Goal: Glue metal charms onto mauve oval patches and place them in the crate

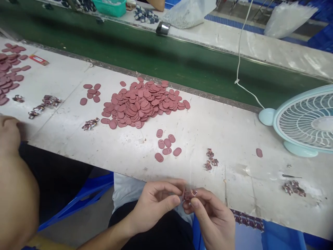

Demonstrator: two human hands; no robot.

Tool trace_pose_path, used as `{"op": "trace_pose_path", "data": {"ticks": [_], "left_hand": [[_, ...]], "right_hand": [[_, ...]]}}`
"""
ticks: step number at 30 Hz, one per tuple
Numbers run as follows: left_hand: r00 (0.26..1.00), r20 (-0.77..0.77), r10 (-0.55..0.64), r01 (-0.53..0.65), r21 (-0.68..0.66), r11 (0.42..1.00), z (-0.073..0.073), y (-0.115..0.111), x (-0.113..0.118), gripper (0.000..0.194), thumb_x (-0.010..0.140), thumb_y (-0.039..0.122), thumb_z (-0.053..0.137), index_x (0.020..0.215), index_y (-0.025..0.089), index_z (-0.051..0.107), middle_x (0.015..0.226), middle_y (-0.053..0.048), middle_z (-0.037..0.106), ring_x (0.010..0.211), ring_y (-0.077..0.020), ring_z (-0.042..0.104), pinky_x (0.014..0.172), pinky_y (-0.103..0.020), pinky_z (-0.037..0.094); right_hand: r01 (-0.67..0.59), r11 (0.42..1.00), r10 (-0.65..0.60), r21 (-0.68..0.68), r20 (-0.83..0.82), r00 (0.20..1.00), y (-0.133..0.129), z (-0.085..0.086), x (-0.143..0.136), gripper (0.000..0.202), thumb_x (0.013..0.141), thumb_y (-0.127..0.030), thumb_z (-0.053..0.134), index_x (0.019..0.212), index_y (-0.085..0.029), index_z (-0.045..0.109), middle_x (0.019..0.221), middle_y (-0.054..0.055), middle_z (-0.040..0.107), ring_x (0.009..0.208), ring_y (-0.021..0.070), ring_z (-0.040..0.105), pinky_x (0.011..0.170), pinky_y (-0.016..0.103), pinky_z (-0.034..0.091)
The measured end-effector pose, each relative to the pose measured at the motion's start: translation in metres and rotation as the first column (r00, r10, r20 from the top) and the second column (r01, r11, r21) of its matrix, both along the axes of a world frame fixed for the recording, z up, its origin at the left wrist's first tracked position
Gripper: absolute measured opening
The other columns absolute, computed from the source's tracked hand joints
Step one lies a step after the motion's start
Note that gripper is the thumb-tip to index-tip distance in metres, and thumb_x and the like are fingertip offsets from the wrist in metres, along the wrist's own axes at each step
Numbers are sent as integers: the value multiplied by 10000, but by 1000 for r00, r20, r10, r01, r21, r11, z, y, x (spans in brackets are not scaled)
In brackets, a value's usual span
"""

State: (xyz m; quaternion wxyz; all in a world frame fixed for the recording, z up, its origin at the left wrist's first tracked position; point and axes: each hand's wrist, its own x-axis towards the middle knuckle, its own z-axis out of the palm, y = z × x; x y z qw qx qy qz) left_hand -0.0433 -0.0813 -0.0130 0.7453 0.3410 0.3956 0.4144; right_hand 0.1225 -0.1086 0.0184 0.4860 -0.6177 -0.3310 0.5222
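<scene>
Two curled hands (153, 206) (217, 217), right pinching maroon piece (187, 195), left's hold unclear, red ovals (142, 104) beyond

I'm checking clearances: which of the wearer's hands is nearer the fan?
Right. The right hand is left of the fan and nearer the camera; the left hand is farther left.

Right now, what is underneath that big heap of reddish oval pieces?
The heap sits on a white tabletop, seen along the heap's near side. Whatever lies beneath its middle is covered by pieces.
</scene>
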Motion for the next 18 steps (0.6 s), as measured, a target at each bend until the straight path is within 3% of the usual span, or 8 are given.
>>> {"op": "trace_pose_path", "data": {"ticks": [2, 3, 6, 8, 10, 14, 16, 18], "left_hand": [[969, -248, 12, 27, 152, 988, -3, 2, -12, 123, 852, 253, 753, 964, 232, 798, 1261, -113, 736, 1117, -291, 705, 825, -335, 604], [916, -395, 70, 38, 260, 965, -5, 6, -20, 141, 848, 233, 754, 984, 239, 793, 1248, -108, 739, 1103, -282, 707, 816, -324, 601], [630, -684, 368, 137, 564, 814, -7, 28, -37, 226, 831, 196, 762, 1051, 244, 769, 1201, -102, 738, 1085, -265, 691, 864, -329, 568], [451, -754, 477, 257, 622, 740, -5, 46, -42, 234, 848, 218, 741, 1081, 242, 744, 1203, -93, 724, 1109, -265, 663, 924, -359, 537], [341, -818, 464, 370, 570, 733, -2, 61, -42, 168, 882, 266, 699, 1046, 238, 720, 1168, -76, 727, 1107, -262, 651, 958, -384, 513], [236, -935, 263, 412, 341, 845, 8, 74, -37, 178, 889, 405, 669, 981, 253, 671, 1043, -33, 740, 941, -238, 685, 844, -361, 524], [221, -964, 151, 364, 225, 904, 12, 76, -38, 247, 839, 476, 707, 955, 262, 666, 897, 2, 728, 751, -202, 668, 685, -316, 509], [253, -965, 62, 343, 149, 928, 13, 75, -41, 301, 775, 514, 751, 916, 259, 673, 785, 21, 700, 671, -187, 637, 610, -290, 483]], "right_hand": [[57, 998, -57, 21, -4, 998, -10, -9, 18, 91, 838, -326, 784, 887, -250, 773, 766, 43, 762, 610, 186, 717, 553, 268, 625], [97, 995, -97, 40, 5, 995, -17, -14, 29, 96, 830, -319, 793, 892, -249, 774, 772, 48, 767, 599, 190, 721, 535, 265, 624], [240, 970, -243, 45, 83, 966, -43, -32, 67, 176, 787, -333, 831, 912, -226, 768, 789, 64, 775, 590, 206, 725, 530, 281, 635], [334, 943, -327, -11, 168, 930, -62, -43, 90, 261, 764, -376, 848, 929, -196, 756, 798, 78, 775, 613, 221, 730, 554, 303, 645], [394, 916, -364, -80, 251, 897, -82, -52, 110, 324, 759, -416, 846, 953, -177, 741, 822, 85, 779, 646, 230, 738, 580, 308, 649], [480, 860, -384, -170, 404, 830, -119, -70, 137, 335, 787, -443, 818, 966, -182, 709, 839, 66, 780, 705, 219, 762, 667, 279, 652], [479, 855, -346, -197, 470, 812, -137, -85, 143, 332, 833, -477, 760, 963, -180, 689, 828, 70, 780, 716, 225, 770, 693, 295, 652], [426, 872, -259, -240, 512, 819, -152, -106, 144, 335, 883, -503, 682, 954, -176, 683, 858, 91, 786, 737, 234, 772, 700, 317, 646]]}}
